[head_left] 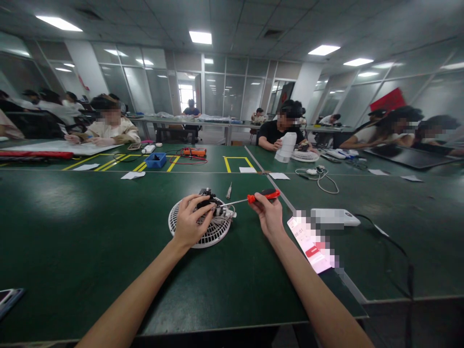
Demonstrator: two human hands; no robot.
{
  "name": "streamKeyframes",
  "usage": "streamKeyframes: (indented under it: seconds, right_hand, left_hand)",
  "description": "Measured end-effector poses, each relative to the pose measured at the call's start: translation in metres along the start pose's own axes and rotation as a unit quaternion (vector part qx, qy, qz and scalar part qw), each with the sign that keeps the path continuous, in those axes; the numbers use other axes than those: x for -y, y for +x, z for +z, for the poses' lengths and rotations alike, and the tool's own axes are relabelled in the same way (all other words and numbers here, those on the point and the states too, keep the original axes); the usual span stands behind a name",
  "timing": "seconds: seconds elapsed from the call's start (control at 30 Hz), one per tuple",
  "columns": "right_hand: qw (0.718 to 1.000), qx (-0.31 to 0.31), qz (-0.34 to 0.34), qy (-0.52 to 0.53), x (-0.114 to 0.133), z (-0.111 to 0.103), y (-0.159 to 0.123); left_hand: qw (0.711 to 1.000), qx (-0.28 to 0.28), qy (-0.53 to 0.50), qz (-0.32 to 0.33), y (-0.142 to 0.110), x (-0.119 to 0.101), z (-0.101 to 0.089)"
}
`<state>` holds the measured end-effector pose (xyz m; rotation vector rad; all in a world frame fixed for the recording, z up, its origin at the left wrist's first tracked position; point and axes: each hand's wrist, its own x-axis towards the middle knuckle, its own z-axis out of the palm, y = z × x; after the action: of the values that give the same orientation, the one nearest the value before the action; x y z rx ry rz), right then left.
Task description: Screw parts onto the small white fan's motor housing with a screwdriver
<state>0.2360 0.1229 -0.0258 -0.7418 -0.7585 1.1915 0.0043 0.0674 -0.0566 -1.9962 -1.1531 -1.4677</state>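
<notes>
A white round fan grille (211,239) lies on the green table in front of me. A black fan motor (209,199) with white wires (222,218) rests on it. The fingers of my left hand (191,217) are curled around the motor, hiding part of it. My right hand (268,215) is closed on the red and black handle of a screwdriver (264,195). Its thin shaft points left, and the tip reaches the motor near my left fingertips; exact contact is too small to make out. Just beyond the grille lies a small slim screwdriver (229,190).
Right of my right arm lie a lit phone (308,244) and a white device (331,217) with a black cable. Farther back are a blue bin (155,161), an orange tool (195,152) and a coiled cable (328,182). A co-worker (279,128) sits opposite, holding a white part (286,147).
</notes>
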Motion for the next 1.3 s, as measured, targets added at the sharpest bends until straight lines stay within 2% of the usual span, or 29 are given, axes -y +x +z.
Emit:
streamKeyframes:
  seconds: [0.37, 1.3]
  right_hand:
    - [1.0, 0.018, 0.023, 0.004, -0.0026, 0.0033, -0.0042]
    - [1.0, 0.005, -0.008, 0.01, -0.0052, 0.0033, -0.0046]
  left_hand:
    - [1.0, -0.003, -0.014, 0.003, 0.0001, -0.0007, -0.0004]
    - [1.0, 0.005, 0.008, 0.024, -0.0006, 0.0005, -0.0007]
